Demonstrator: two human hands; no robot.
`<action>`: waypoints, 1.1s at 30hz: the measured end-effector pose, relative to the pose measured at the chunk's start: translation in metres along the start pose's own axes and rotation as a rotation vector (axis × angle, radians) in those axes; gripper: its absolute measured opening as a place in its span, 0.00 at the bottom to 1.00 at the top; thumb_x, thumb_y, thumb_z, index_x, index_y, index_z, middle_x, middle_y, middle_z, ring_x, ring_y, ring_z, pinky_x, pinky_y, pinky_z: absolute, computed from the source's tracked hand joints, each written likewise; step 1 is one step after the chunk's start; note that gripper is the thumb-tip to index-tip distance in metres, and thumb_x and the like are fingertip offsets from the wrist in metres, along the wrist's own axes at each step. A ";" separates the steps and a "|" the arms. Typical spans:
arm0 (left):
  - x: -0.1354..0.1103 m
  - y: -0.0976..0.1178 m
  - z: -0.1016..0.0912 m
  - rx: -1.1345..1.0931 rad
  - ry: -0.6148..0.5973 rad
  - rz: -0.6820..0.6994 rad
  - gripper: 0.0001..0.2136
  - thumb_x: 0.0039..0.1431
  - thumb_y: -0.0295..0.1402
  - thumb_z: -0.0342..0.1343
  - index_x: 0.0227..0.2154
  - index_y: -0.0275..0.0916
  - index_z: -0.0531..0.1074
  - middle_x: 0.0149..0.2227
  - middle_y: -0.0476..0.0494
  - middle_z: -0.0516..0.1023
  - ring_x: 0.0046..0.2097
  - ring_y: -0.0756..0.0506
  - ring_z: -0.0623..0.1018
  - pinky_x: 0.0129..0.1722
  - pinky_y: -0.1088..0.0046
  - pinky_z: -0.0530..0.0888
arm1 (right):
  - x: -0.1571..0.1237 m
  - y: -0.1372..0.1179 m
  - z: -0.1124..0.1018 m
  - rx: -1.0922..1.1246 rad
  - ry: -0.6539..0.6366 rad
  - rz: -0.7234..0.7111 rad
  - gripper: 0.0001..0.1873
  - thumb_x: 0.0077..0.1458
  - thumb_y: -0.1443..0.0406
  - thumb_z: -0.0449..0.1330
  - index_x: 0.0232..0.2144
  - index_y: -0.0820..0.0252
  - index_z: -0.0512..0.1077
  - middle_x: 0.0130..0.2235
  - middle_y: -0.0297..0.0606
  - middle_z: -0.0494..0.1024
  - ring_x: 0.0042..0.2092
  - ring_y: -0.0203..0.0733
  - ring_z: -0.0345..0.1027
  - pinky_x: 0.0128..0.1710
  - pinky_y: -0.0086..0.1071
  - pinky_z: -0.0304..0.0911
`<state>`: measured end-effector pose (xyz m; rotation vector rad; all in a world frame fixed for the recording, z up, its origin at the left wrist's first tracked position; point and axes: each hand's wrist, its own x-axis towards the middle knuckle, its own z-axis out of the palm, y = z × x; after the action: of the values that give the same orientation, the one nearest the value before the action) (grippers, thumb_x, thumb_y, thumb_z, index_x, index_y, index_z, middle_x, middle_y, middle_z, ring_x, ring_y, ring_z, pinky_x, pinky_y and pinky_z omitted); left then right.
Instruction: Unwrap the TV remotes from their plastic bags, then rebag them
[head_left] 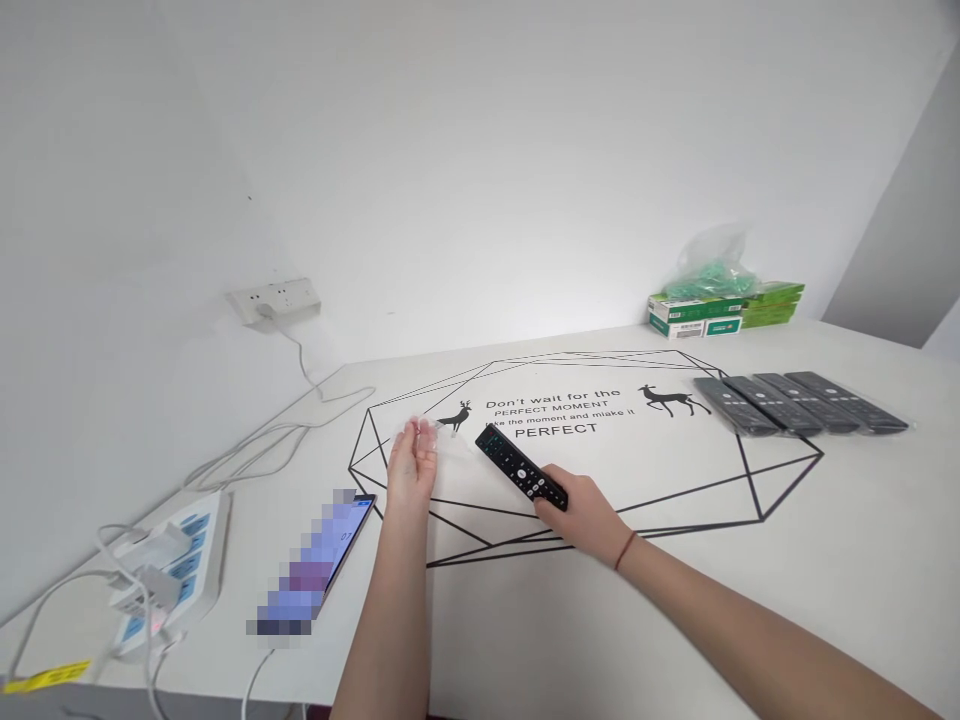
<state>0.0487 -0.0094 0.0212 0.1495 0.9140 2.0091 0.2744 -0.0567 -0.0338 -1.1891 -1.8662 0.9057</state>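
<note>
A black remote control point(517, 466) is gripped at its lower end by my right hand point(581, 510), its button side facing up and its other end pointing up and left. Left of it, my left hand point(412, 462) has its fingers curled on a crumpled clear plastic bag point(448, 440), thin and hard to make out. The bag's right edge lies close to the remote's far end. Both hands are over the printed design on the white table point(570, 630).
Several remotes in clear wrapping point(795, 402) lie in a row on the right. Green and white boxes point(697, 315) with a plastic bag point(712, 265) on top stand by the wall. On the left are a phone point(319, 565), a power strip point(191, 570) and loose cables point(259, 450).
</note>
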 end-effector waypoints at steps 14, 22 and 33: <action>-0.005 -0.006 0.002 0.049 -0.019 0.020 0.08 0.58 0.20 0.53 0.31 0.40 0.62 0.36 0.49 0.77 0.39 0.52 0.79 0.45 0.75 0.77 | -0.003 -0.001 0.002 -0.049 -0.032 -0.047 0.02 0.47 0.67 0.52 0.26 0.55 0.61 0.22 0.29 0.66 0.23 0.35 0.56 0.24 0.28 0.49; -0.004 -0.009 0.003 0.015 -0.017 0.002 0.08 0.58 0.20 0.53 0.30 0.40 0.63 0.35 0.48 0.77 0.40 0.53 0.79 0.44 0.77 0.76 | -0.007 -0.006 0.002 -0.030 -0.038 -0.050 0.02 0.48 0.67 0.52 0.26 0.55 0.61 0.22 0.29 0.65 0.24 0.35 0.56 0.24 0.28 0.48; -0.012 -0.009 0.008 -0.082 -0.058 -0.035 0.08 0.59 0.18 0.50 0.35 0.38 0.63 0.32 0.49 0.77 0.35 0.55 0.80 0.41 0.81 0.77 | -0.006 -0.002 0.005 -0.049 -0.055 -0.005 0.02 0.48 0.67 0.52 0.26 0.56 0.60 0.23 0.29 0.66 0.24 0.34 0.56 0.25 0.27 0.50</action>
<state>0.0653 -0.0115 0.0233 0.1450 0.7916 1.9957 0.2715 -0.0637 -0.0358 -1.1998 -1.9437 0.9031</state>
